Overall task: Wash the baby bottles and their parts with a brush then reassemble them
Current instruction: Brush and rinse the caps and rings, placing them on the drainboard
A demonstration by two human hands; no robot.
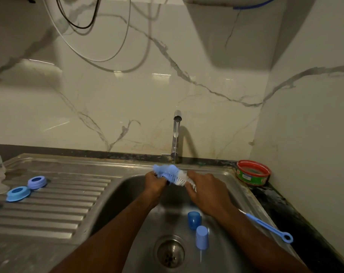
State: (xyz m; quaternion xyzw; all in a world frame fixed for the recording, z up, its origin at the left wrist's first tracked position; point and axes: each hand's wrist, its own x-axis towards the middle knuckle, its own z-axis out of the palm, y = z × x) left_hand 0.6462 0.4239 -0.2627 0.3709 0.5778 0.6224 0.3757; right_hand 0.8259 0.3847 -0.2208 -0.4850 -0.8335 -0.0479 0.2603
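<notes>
Holding over our stainless steel sink basin (127, 196), at 12 o'clock: one blue-and-white bristled bottle brush (172, 175), left hand (154, 183) curled round one end, right hand (203, 191) gripping the other. Inside the basin: two blue cylindrical caps (198, 229). Drainboard, 9 o'clock: two blue screw rings (27, 187). Rim, 4 o'clock: one thin blue loop-handled brush (269, 228).

Both bare forearms extend forward and converge toward the centre. The left hand (154, 182) is raised at the wrist, fingers curled around the blue-and-white bristled bottle brush (172, 175). The right hand (205, 191) lies palm-down, knuckles up, fingers curled over the brush's other end.
</notes>
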